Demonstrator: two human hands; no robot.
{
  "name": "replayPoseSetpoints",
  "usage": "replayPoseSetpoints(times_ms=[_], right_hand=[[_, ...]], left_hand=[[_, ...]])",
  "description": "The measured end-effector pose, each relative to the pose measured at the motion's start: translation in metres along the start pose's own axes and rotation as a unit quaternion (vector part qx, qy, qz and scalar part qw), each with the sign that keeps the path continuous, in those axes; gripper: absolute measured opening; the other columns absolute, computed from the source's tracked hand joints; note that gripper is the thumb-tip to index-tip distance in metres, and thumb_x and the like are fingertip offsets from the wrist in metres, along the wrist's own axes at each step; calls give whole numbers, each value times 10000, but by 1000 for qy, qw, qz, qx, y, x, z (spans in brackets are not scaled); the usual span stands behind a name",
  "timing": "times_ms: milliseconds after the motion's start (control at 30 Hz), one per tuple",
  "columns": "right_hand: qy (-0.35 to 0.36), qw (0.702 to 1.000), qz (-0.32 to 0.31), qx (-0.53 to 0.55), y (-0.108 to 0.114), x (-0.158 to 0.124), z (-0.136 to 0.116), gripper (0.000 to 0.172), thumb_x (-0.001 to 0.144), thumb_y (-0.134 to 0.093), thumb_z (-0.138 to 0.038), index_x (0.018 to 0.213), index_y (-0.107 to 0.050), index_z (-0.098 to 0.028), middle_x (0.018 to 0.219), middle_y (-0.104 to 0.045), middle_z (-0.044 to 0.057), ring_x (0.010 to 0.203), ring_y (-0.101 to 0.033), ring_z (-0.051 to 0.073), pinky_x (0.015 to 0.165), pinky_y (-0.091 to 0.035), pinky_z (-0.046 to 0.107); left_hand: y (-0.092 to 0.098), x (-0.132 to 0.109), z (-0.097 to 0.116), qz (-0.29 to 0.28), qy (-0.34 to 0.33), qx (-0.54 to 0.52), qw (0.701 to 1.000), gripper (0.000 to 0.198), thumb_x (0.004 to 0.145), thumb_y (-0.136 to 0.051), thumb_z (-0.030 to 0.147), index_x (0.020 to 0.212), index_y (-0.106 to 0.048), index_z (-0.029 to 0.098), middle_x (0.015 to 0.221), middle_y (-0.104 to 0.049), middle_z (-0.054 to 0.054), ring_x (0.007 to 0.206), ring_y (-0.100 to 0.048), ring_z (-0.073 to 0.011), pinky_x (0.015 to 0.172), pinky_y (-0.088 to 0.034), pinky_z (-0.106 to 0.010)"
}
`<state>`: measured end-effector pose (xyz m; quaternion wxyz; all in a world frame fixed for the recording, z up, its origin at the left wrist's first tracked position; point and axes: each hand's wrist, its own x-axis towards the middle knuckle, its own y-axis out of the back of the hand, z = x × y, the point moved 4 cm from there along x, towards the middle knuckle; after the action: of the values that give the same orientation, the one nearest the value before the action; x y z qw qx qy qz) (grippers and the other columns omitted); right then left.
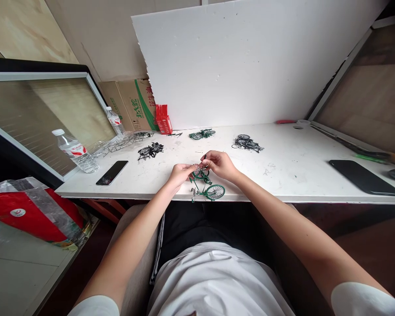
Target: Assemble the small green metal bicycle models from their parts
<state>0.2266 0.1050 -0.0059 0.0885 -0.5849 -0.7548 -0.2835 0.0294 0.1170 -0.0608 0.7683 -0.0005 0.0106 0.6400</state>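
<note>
A small green model bicycle (203,186) is at the front edge of the white table, one spoked wheel towards me and the other between my hands. My left hand (181,172) pinches it by the far wheel from the left. From the right, my right hand (220,163) has its thumb and forefinger closed at the top of that same wheel; a small dark piece shows at the fingertips, too small to name. Further back lie another green model bicycle (202,134), a black model bicycle (150,151) to the left and dark model bicycle parts (247,143) to the right.
Left on the table (292,169) are a phone (112,172), two water bottles (76,150) (115,120) and black part frames (128,142). Behind stand a red box (163,119), a carton (128,103) and a white foam board (243,61). A black phone (364,177) lies right.
</note>
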Motion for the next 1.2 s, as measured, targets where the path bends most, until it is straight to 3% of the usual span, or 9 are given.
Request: replayPoseSetpoints(times_ms=[300,533,700,900,967,1033,1100,1200], right_hand=[[-2,1000,22,21,1,0,0,418,927,-742,-650,920,-703,-234,963,-794,95,885,-780,280,726,-679,414],[6,993,110,39,11,1,0,504,926,-702,-722,931,-663,-219,882,-777,89,844,-781,240,656,-657,343],[4,979,194,56,19,1,5,501,930,-695,-717,926,-649,-218,837,-761,69,774,-769,209,600,-626,302],[-21,974,212,71,23,0,13,511,913,-707,-723,887,-613,-221,823,-754,64,733,-757,196,560,-600,280],[-23,975,213,67,22,0,15,510,917,-699,-725,890,-616,-223,828,-758,66,734,-760,197,557,-598,279],[-24,976,209,61,21,-1,17,510,922,-690,-728,890,-618,-224,827,-760,64,731,-762,198,555,-596,278],[-25,978,202,54,17,-2,19,510,927,-682,-730,885,-616,-225,823,-759,62,727,-762,199,552,-591,278],[-20,982,186,32,13,-4,19,493,947,-669,-716,914,-631,-226,822,-755,60,730,-765,206,561,-584,287]], left_hand=[[0,0,1,-1,10,-14,1000,520,710,-933,584,978,-855,146,967,-798,-109,715,-605,-146,679,-447,-291],[0,1,6,3,31,-58,998,532,657,-980,568,913,-826,128,938,-791,-112,711,-615,-144,669,-461,-291],[30,12,25,64,9,-55,996,516,600,-1008,547,803,-775,134,799,-758,-81,662,-609,-143,627,-458,-282],[75,45,86,163,-87,101,978,436,711,-946,509,875,-792,135,817,-772,-77,599,-625,-155,596,-459,-282],[78,50,108,181,-153,174,956,386,761,-920,483,875,-775,145,814,-772,-79,590,-637,-174,616,-481,-302],[72,47,124,199,-234,271,912,313,801,-906,431,877,-764,162,826,-776,-88,675,-682,-208,676,-496,-312],[60,41,129,199,-293,399,846,237,864,-866,389,915,-771,178,872,-789,-109,792,-721,-259,740,-493,-337],[35,33,114,150,-327,573,736,189,979,-752,359,1018,-775,176,886,-788,-139,824,-731,-309,742,-460,-368]])
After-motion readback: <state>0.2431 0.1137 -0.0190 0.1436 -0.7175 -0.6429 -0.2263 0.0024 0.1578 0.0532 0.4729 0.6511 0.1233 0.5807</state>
